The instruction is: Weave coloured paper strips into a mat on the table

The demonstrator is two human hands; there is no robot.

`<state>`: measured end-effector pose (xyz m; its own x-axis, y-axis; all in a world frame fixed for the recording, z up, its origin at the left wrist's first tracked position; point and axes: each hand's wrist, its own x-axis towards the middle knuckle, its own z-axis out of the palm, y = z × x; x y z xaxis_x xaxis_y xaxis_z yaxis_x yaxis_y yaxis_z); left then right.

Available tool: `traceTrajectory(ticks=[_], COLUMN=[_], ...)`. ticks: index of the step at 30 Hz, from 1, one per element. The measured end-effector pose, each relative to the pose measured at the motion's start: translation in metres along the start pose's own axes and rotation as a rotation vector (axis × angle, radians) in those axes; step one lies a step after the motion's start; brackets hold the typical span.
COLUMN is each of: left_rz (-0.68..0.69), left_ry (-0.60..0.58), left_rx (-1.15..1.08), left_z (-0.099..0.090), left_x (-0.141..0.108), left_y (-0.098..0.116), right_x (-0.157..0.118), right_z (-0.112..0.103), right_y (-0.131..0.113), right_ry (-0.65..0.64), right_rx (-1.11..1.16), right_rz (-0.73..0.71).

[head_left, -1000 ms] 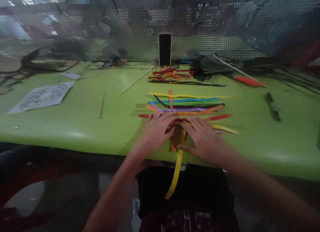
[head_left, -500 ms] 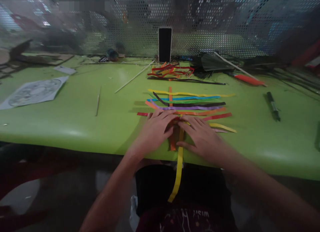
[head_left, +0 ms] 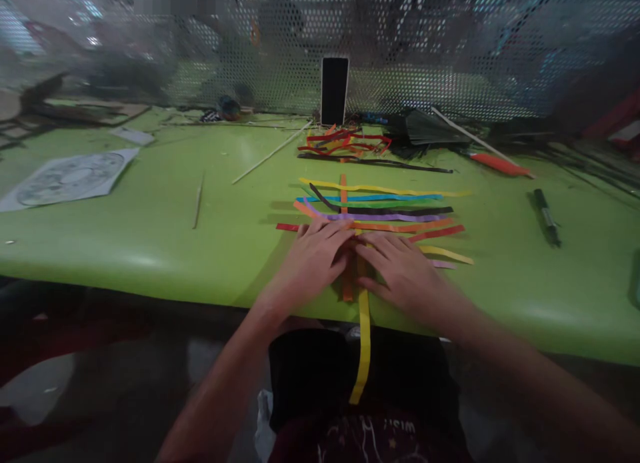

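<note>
Several coloured paper strips lie crosswise on the green table, crossed by an upright orange strip [head_left: 347, 288]. My left hand [head_left: 315, 253] rests over the left part of the nearest crosswise strips, fingers stretched out flat, fingertips near the crossing. From the right, my right hand [head_left: 400, 266] reaches in with its fingers on a yellow strip [head_left: 365, 323]. That strip runs up between my hands and hangs past the table edge toward my lap. Purple [head_left: 385, 217], orange [head_left: 400, 228] and red [head_left: 440, 234] strips show beyond my fingers. The spot under my fingertips is hidden.
A phone [head_left: 335, 90] stands upright at the back, behind a pile of red and orange strips [head_left: 345, 142]. A black marker [head_left: 547, 216] and a red-handled tool [head_left: 500, 164] lie to the right. A printed sheet [head_left: 70, 178] and thin sticks [head_left: 199, 202] are on the left.
The yellow strip's far end has moved slightly away from me, up to the orange crosswise strip. Its hanging end has swung to the right. My hands stay nearly in place.
</note>
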<state>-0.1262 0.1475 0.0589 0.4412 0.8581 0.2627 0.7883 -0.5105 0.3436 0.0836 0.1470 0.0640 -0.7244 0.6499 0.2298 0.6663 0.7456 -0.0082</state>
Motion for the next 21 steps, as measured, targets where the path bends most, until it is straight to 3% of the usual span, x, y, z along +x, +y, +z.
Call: traceTrajectory(ticks=[12, 21], left_rz=[0.097, 0.052], left_ry=[0.214, 0.022], left_rx=[-0.039, 0.082], left_z=[0.002, -0.001], left_x=[0.004, 0.009], left_y=[-0.003, -0.001], right_x=[0.002, 0.003], right_z=[-0.002, 0.001], right_y=[0.001, 0.0], right_ry=[0.013, 0.009], right_rx=[-0.002, 0.011], right_rz=[-0.013, 0.016])
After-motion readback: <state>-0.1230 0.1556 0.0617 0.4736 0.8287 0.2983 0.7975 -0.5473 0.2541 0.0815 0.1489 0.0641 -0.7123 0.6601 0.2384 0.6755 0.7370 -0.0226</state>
